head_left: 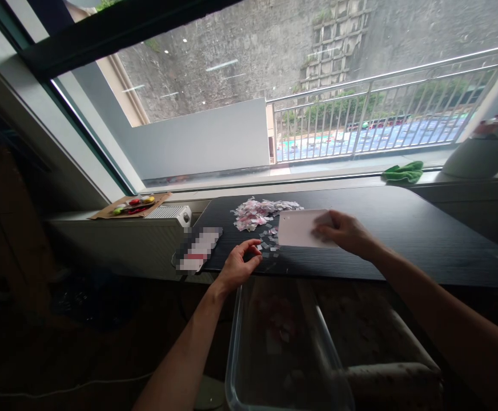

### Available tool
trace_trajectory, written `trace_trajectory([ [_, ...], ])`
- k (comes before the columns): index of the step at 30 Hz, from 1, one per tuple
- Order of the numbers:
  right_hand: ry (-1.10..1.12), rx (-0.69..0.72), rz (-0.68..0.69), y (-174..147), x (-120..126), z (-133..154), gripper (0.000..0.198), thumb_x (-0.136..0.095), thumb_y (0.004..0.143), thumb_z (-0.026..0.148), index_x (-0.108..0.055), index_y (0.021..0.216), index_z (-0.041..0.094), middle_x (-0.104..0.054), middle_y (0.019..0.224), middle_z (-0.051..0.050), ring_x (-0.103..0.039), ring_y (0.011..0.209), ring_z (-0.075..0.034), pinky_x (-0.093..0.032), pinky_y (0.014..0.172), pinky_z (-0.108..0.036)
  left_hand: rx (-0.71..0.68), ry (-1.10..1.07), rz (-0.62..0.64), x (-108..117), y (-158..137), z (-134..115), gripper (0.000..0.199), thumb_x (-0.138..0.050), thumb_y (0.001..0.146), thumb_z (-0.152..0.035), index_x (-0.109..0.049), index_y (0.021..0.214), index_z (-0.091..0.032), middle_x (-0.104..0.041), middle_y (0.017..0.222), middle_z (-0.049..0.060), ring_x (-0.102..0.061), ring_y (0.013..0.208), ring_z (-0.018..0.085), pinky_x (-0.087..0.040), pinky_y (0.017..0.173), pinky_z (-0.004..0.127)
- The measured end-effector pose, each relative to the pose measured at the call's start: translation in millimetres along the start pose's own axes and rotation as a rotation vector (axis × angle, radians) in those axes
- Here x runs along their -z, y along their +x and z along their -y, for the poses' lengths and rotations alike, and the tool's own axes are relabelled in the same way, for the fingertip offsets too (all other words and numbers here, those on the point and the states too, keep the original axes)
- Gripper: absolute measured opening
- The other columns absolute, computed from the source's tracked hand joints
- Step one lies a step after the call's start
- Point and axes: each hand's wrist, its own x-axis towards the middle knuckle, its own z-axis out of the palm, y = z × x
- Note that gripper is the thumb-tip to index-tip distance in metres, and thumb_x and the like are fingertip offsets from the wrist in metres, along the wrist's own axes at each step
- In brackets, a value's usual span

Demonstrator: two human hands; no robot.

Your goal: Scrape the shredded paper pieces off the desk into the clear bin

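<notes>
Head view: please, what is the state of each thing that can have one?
Left hand, partly open, thumb and fingertips apart
Right hand, closed on the pale card
Pale card, held over the dark table
Paper scraps, heaped, some scattered loose
Clear bin, open-topped, some paper inside
Green cloth, crumpled

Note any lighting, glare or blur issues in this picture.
Head view: backlit by the bright window, with the clear bin below the table in deep shade; the right hand looks blurred near the white card; pale streaks, possibly reflections, cross the window; a pixelated patch hides detail at the table's left end.
</notes>
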Motion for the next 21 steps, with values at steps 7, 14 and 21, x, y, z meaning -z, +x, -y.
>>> trace_trajectory([
  [7, 0.033, 0.079, 0.095, 1.8, -19.2, -6.1, 0.02, -0.075, 0.069, 0.028, -0.063, 0.081, 0.018, -0.072, 0.071, -0.003, -0.067, 0.065, -0.018, -0.055, 0.059, -0.029, 0.004, -0.04, -0.012, 0.6, -0.5, -0.7, 0.037, -0.066, 0.075, -0.022, -0.064, 0.113, -0.02, -0.066, 0.089, 0.001, -0.06, 0.089, 0.016, -0.044, 0.088, 0.029],
  [14, -0.166, 0.08, 0.039, -10.7, 16.2, 10.8, 0.013, -0.07, 0.071, 0.025, -0.065, 0.081, 0.018, -0.073, 0.073, -0.005, -0.067, 0.064, -0.018, -0.054, 0.058, -0.029, 0.002, -0.01, 0.005, 1.5, -0.1, -1.8, 0.039, -0.063, 0.076, -0.021, -0.062, 0.115, -0.018, -0.066, 0.09, 0.002, -0.059, 0.093, 0.018, -0.043, 0.091, 0.031],
  [21, -0.131, 0.033, 0.055, -15.0, 20.1, 7.1, 0.011, -0.067, 0.072, 0.021, -0.064, 0.081, 0.018, -0.074, 0.075, -0.006, -0.068, 0.064, -0.02, -0.055, 0.06, -0.033, -0.01, -0.014, 0.008, 1.6, -0.1, -1.8, 0.041, -0.062, 0.074, -0.023, -0.062, 0.115, -0.018, -0.065, 0.09, 0.002, -0.059, 0.091, 0.018, -0.043, 0.091, 0.032],
])
